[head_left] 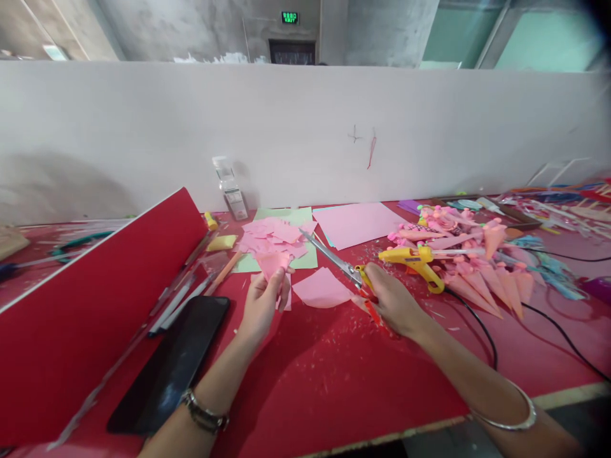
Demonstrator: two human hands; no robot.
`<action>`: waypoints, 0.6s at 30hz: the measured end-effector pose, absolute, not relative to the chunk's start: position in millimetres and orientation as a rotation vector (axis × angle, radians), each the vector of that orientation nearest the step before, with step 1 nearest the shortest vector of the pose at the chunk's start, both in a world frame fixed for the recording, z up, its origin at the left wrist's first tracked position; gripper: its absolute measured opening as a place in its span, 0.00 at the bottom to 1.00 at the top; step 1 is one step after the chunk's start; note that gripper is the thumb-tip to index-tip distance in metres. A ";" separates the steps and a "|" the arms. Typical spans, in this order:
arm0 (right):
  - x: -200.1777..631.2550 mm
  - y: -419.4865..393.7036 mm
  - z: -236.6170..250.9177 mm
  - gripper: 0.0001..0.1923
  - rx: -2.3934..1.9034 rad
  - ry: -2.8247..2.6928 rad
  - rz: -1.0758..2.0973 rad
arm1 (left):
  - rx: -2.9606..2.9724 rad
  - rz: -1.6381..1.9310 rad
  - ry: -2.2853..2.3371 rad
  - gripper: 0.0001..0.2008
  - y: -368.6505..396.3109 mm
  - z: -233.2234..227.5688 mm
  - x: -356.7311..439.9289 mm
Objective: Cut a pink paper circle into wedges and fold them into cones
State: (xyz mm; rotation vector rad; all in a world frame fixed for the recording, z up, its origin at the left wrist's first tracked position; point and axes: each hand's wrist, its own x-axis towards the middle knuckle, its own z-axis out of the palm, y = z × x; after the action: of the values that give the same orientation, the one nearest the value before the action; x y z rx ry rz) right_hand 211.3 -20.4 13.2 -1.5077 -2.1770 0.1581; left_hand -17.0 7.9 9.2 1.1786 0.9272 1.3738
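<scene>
The left hand [261,299] has its fingers closed on a folded pink paper piece [273,262]; the right hand [389,299] grips the scissors [334,259]. Their open blades point just beside the left fingers, so a hasty snip could nick them or tear the paper.

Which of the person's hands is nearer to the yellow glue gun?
Right. The right hand, gripping the scissors, lies just beside the yellow glue gun; the left hand, holding a pink paper piece, is farther off.

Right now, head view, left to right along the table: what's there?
Red board → phone → left hand holding pink paper → scissors in right hand → glue gun → pink cones.
</scene>
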 end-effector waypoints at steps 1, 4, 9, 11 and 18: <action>212.3 -20.0 13.0 0.08 -1.525 -2.184 0.150 | 1.180 1.368 0.924 0.12 7.6 9.3 -16.3; 213.3 -19.4 13.0 0.09 -1.530 -2.221 0.145 | 1.123 1.387 0.916 0.14 7.9 9.4 -15.8; 211.4 -21.4 15.4 0.11 -1.503 -2.280 0.202 | 1.119 1.435 0.867 0.19 10.8 9.5 -20.1; 210.4 -23.0 16.5 0.14 -1.491 -2.289 0.230 | 1.150 1.437 0.835 0.20 11.7 9.5 -21.7; 210.7 -24.9 16.7 0.15 -1.488 -2.254 0.249 | 1.003 1.447 0.829 0.19 11.3 11.2 -19.0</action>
State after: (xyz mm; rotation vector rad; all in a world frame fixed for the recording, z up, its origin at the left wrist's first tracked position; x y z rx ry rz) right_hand 210.7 -24.9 16.7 -1.4884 -2.2538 0.2494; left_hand -19.0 11.3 11.2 1.0031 0.8286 1.4473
